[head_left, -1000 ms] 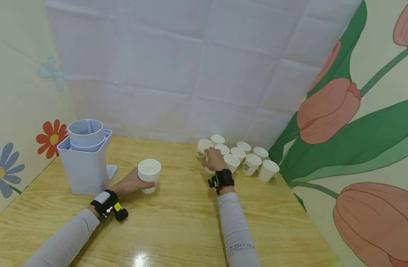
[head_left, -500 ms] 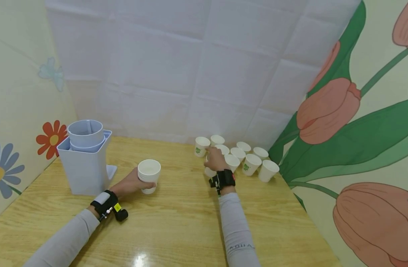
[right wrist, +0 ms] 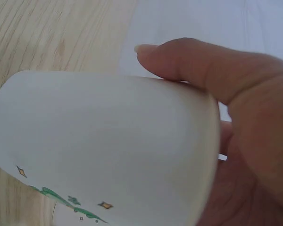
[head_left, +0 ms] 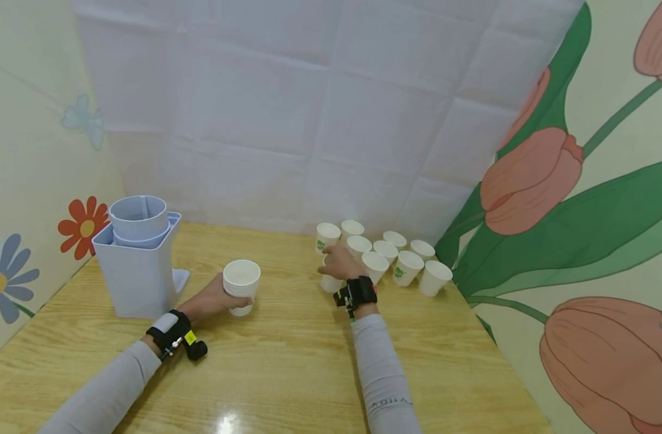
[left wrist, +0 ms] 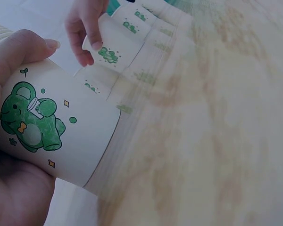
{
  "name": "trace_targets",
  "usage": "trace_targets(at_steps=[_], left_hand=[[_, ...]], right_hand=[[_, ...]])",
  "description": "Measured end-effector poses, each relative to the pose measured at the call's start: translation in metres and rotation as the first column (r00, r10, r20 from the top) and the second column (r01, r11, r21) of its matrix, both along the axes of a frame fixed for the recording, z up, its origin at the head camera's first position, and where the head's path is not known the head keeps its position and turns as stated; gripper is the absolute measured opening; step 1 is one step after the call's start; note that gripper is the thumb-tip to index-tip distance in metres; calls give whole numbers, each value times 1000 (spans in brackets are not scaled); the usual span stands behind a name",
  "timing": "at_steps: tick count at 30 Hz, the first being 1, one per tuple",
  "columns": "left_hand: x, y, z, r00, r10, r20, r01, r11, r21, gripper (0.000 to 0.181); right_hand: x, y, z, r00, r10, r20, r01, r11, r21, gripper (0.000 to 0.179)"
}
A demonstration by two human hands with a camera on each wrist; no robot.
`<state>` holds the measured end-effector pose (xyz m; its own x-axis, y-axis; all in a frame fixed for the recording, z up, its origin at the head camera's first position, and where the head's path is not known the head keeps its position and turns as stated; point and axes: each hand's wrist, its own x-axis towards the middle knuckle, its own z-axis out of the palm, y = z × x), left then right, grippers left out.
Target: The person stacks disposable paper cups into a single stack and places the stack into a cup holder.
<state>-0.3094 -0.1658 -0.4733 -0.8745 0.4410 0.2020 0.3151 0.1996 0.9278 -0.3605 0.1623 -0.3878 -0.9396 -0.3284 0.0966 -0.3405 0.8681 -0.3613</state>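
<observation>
My left hand (head_left: 212,299) grips a stack of white paper cups (head_left: 241,277), upright over the table. In the left wrist view, the outer paper cup (left wrist: 70,127) shows a green bear print, with the thumb across its side. At the front left of the cup group, my right hand (head_left: 343,263) pinches a single paper cup (head_left: 329,284) from above. The right wrist view shows that cup (right wrist: 104,141) close up, the thumb lying along its side by the rim; the other fingers are mostly hidden. Another paper cup (head_left: 327,232) stands just behind this hand.
Several more white paper cups (head_left: 409,267) stand close together at the back right, near the white sheet (head_left: 255,108). A pale blue square container (head_left: 138,280) with a round cylinder (head_left: 140,220) in it stands left on the wooden table (head_left: 287,367).
My right hand first touches the back left cup, which straightens from a tilt. Then the hand drops toward the person, onto the front left cup. My left hand keeps its stack still.
</observation>
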Motion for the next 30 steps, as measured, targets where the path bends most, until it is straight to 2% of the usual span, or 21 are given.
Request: trace_targets(at_steps=[7, 15, 18, 22, 26, 30], left_hand=[[0, 0, 0, 1000, 7, 9, -7, 1000, -3, 75], [0, -1, 0, 1000, 1, 10, -1, 1000, 11, 76], [-1, -2, 1, 1000, -2, 1, 2, 1000, -1, 77], [-2, -2, 2, 1000, 2, 5, -2, 1000, -6, 77], [-2, -2, 1, 1000, 2, 4, -2, 1000, 3, 76], [-2, -2, -1, 1000, 3, 15, -3, 1000, -1, 77]], right_hand=[[1, -6, 0, 998, 43, 42, -43, 999, -1, 42], [2, -7, 2, 990, 133, 57, -124, 984, -131, 44], [1, -11, 2, 991, 131, 27, -125, 978, -166, 43], [1, -21, 0, 996, 92, -7, -91, 969, -231, 44], [3, -35, -2, 994, 96, -58, -111, 927, -359, 43], [7, -51, -4, 978, 103, -180, -179, 860, -478, 35]])
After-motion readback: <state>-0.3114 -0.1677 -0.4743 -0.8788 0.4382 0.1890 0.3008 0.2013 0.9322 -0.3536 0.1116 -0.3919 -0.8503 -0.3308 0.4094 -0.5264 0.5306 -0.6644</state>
